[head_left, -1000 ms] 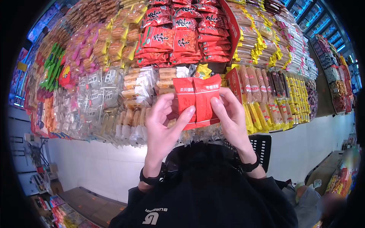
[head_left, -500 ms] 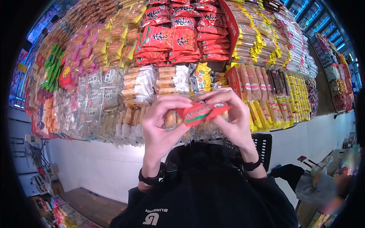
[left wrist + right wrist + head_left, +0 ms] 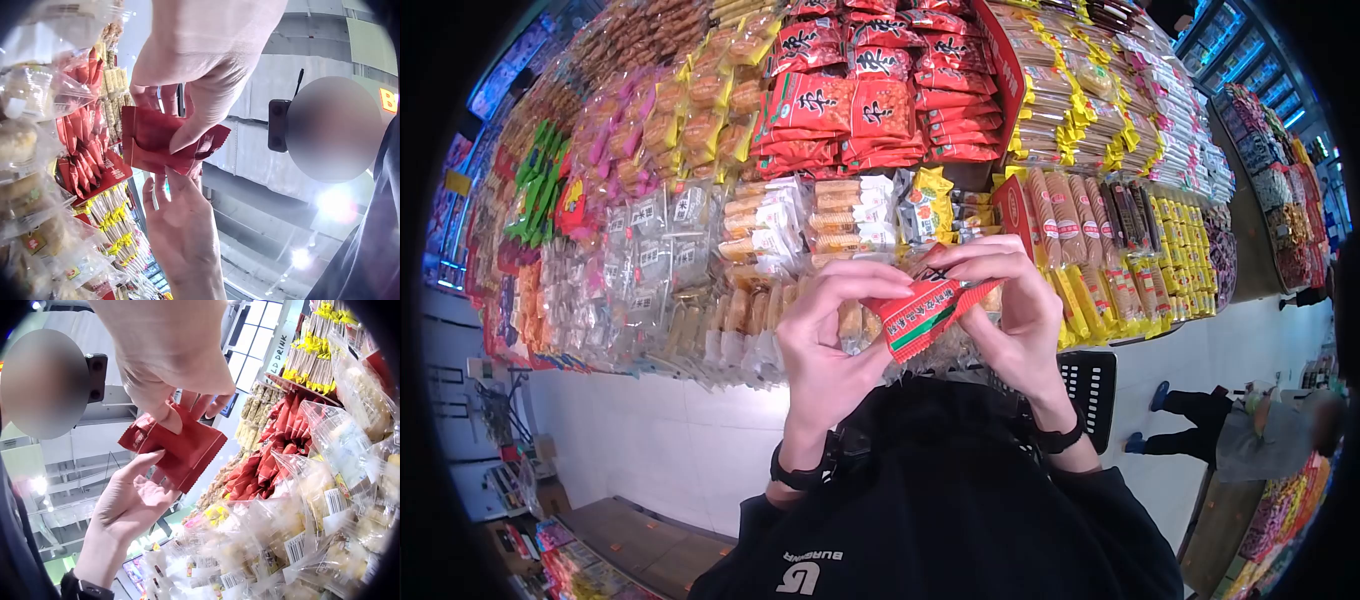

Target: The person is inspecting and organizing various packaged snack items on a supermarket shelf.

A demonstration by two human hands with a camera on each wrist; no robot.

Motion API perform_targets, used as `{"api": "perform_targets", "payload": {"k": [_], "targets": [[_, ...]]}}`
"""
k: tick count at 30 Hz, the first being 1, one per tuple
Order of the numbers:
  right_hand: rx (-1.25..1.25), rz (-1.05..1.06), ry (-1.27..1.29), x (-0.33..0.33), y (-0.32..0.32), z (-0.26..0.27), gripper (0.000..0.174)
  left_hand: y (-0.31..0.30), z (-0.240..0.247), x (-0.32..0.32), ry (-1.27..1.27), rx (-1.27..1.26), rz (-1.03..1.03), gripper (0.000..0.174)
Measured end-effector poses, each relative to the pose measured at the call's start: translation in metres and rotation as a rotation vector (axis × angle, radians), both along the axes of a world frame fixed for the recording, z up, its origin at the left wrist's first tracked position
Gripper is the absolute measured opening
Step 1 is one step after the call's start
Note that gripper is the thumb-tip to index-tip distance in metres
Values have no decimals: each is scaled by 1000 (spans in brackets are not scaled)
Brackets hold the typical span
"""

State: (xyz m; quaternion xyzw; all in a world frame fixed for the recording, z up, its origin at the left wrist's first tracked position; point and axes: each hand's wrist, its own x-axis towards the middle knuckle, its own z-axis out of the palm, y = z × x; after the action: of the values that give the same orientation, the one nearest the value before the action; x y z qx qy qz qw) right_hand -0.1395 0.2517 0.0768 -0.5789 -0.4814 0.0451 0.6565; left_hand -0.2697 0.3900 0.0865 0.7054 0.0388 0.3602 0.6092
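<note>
Print on the packet [image 3: 925, 312] cannot be read. In the head view the packet is tilted almost edge-on at the centre of the frame, and only a red face with a green and white band is shown. Both of its ends are covered by fingers. In the left wrist view the packet [image 3: 165, 144] is seen near the centre as a plain dark red back with a crimped, saw-toothed end seam. The same red back and a toothed edge are seen in the right wrist view [image 3: 178, 447], left of centre.

The packet is held up in front of the shelves by both hands. Its left end is pinched between thumb and curled fingers by the left hand [image 3: 825, 340], and its right end is pinched the same way by the right hand [image 3: 1010, 320]. The hands are set close together, fingertips nearly meeting above the packet.

Red packs [image 3: 850, 100] are stacked at the upper centre of the head view. Clear-wrapped packs [image 3: 780, 225] lie below them and are partly hidden by the hands. A black mesh object [image 3: 1085, 385] at the lower right is half covered by the right forearm and cannot be identified.
</note>
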Motion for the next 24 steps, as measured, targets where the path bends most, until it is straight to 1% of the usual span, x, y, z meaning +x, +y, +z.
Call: {"api": "perform_targets", "payload": {"k": [1, 4, 5, 7, 8, 10, 11, 12, 13, 15, 16, 17, 18, 19, 22, 24], "targets": [[7, 7, 0, 1, 0, -1, 33, 0, -1, 1, -1, 7, -3, 30], [77, 2, 277, -10, 0, 1, 34, -3, 0, 1, 39, -26, -6, 33], [57, -32, 246, -11, 0, 1, 35, -4, 1, 0, 60, -45, -5, 34], [18, -103, 184, -11, -2, 1, 37, -3, -3, -2, 36, -223, 4, 35], [-5, -79, 183, -13, -2, 2, 36, -2, -4, -3, 23, -312, 9, 35], [-53, -32, 183, -18, -1, 7, 36, 1, -3, -3, 60, -367, 25, 34], [-25, -70, 60, -17, 1, 6, 36, 3, -2, -4, 79, -394, 32, 34], [3, -108, -63, -16, 4, 6, 35, 6, -7, -4, 126, -271, 58, 29], [32, -145, -186, -15, 6, 5, 34, 4, -9, -4, 138, -310, 59, 30], [-17, -245, -408, -13, 4, 7, 35, -3, -6, -3, 158, -384, 62, 31], [-18, -285, -505, -12, 5, 5, 37, -2, -3, -5, 200, -423, 0, 35], [-19, -324, -603, -11, 5, 2, 39, -4, -3, -5, 172, -464, -12, 37], [-38, -347, -608, -13, 7, 0, 42, -5, -4, -6, 142, -505, -23, 39], [-42, -359, -633, -13, 7, 0, 41, -6, -5, -7, 113, -547, -33, 41], [-63, -380, -699, -11, 7, 0, 38, 0, -5, -13, -26, -774, -209, 48], [-92, -369, -729, -9, 6, 0, 35, 2, 4, -9, -30, -879, -251, 48]]}}
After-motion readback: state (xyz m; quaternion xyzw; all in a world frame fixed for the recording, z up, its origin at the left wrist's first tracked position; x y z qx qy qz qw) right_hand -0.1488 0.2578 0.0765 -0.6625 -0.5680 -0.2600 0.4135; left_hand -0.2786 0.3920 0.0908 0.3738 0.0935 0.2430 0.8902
